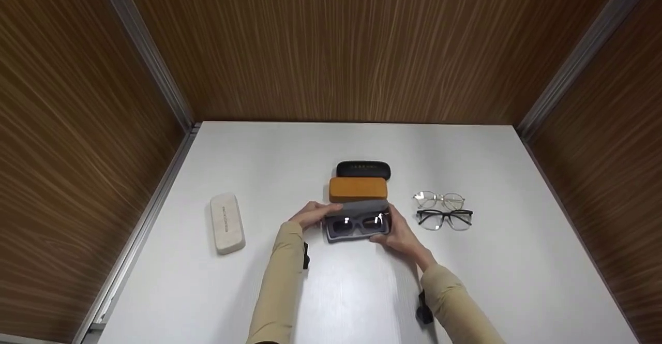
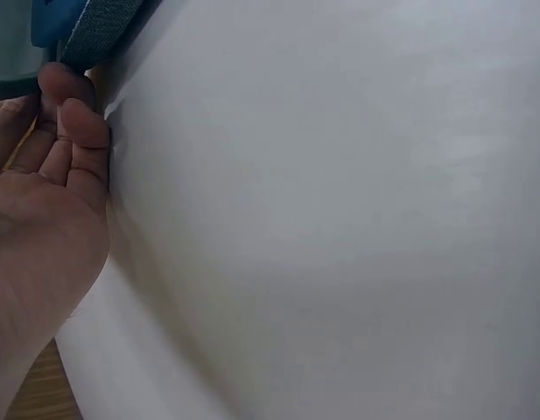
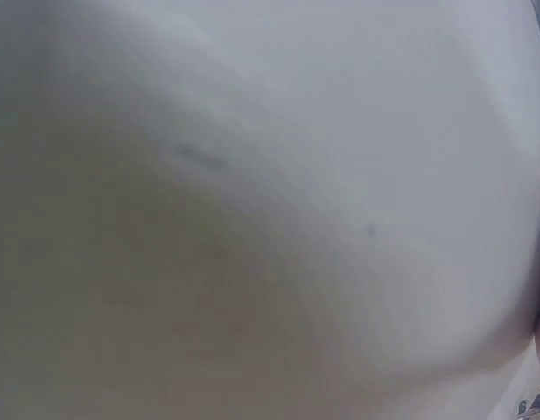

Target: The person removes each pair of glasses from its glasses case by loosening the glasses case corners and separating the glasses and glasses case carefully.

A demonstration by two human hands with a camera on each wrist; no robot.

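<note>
A grey-blue glasses case (image 1: 331,238) stands with its lid raised in the middle of the table, and dark sunglasses (image 1: 357,224) lie inside it. My left hand (image 1: 313,214) grips its left side, the thumb at the lid. In the left wrist view, curled fingers (image 2: 84,122) of this hand meet the blue edge of the case. From the right, my right hand (image 1: 401,234) holds the case, with the thumb at its front edge and fingers along its side. The right wrist view shows mostly blurred white tabletop, with only a sliver of hand at its edge.
Just behind the open case are an orange case (image 1: 358,189) and a black case (image 1: 363,169). A cream case (image 1: 227,223) lies at the left. To the right lie thin-framed glasses (image 1: 439,199) and black-framed glasses (image 1: 445,219). Wood-grain panels (image 1: 331,49) enclose the white table (image 1: 269,147).
</note>
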